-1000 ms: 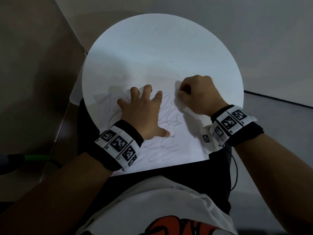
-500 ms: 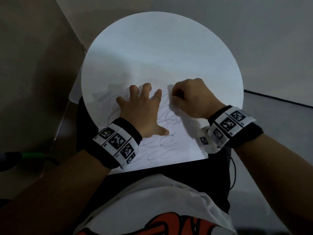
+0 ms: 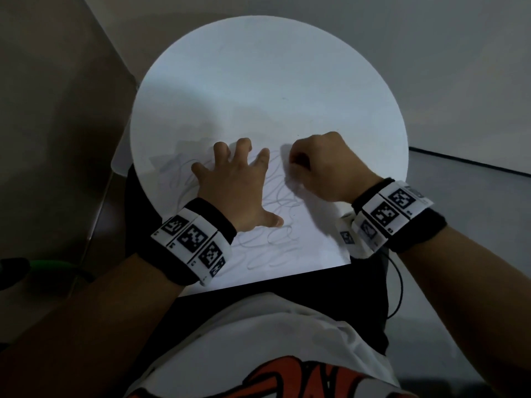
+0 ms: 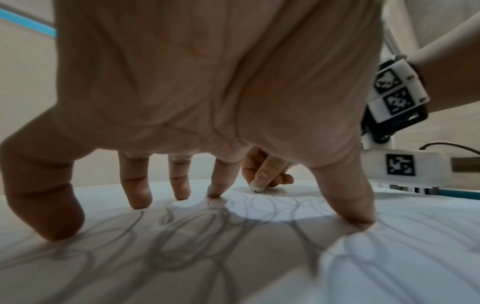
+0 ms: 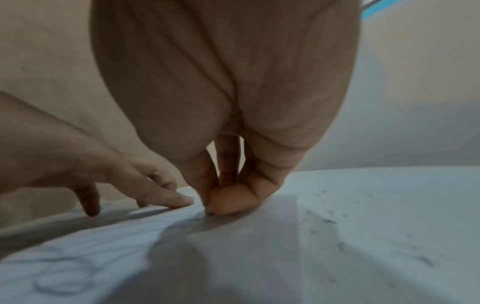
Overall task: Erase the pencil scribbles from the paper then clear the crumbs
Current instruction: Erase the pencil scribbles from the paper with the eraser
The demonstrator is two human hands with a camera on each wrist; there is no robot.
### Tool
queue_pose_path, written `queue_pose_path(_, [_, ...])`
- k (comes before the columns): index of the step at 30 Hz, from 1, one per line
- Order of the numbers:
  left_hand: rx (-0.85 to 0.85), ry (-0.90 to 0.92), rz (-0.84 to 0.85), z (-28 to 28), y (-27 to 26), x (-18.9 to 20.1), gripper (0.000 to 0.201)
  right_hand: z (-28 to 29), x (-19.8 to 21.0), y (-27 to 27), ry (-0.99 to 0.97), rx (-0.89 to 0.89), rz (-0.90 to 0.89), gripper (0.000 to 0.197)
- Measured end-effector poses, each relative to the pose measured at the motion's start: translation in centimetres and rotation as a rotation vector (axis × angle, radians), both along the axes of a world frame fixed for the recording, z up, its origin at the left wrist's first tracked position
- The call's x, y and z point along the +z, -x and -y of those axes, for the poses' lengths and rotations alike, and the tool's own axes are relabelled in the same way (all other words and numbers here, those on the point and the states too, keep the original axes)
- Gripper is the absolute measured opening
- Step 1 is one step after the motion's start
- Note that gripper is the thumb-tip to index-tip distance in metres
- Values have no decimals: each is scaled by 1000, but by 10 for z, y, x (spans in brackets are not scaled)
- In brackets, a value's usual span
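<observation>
A white paper (image 3: 310,248) covered in grey pencil scribbles (image 3: 273,245) lies on the near part of a round white table (image 3: 258,81). My left hand (image 3: 238,188) lies spread on the paper, its straight fingertips (image 4: 140,201) pressing on the scribbles (image 4: 182,236). Just right of its index finger is my right hand (image 3: 319,168), curled into a fist. Its thumb and fingers (image 5: 228,201) pinch a small eraser (image 4: 257,190) against the sheet; only the eraser's grey tip shows. Dark crumbs (image 5: 328,221) are scattered on the paper to the right of that hand.
The paper's near edge (image 3: 273,280) hangs over the table rim above my lap. A wall and floor corner lies to the left, with a green cable (image 3: 57,265) on the floor. The far half of the table is bare white.
My right hand has slid left across the paper, closer to my left index finger, still pinching the eraser. My left hand has stayed pressed in place.
</observation>
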State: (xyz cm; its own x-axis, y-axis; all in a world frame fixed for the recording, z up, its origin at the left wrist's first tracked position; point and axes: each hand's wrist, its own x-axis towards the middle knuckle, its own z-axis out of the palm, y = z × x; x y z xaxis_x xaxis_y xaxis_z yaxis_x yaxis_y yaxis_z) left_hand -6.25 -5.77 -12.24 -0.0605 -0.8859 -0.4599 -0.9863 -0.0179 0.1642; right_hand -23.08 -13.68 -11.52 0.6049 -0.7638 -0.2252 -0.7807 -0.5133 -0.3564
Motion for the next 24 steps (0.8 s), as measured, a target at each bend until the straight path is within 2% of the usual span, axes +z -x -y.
queue_pose_path(2, [2,-6,3,0,0,0,126,4,-1,3,29,-34,20,11])
queue_pose_path(6, [1,-13,2,-1,1,-1,126,-9,1,0,-21,38,18,10])
queue_pose_path(9, [5,-12,2,-1,1,-1,125,2,2,8,37,-55,8,12])
queue_pose_path(13, [1,-13,10,-1,1,-1,126,-12,2,0,-30,51,5,12])
queue_pose_path(17, [7,-14,3,-1,1,-1,125,1,1,9,42,-68,24,12])
queue_pose_path(21, [2,-12,-1,-1,1,-1,125,-12,4,3,-34,47,-2,14])
queue_pose_path(24, [9,-18,-6,-1,1,0,125,4,4,12,51,-73,5,13])
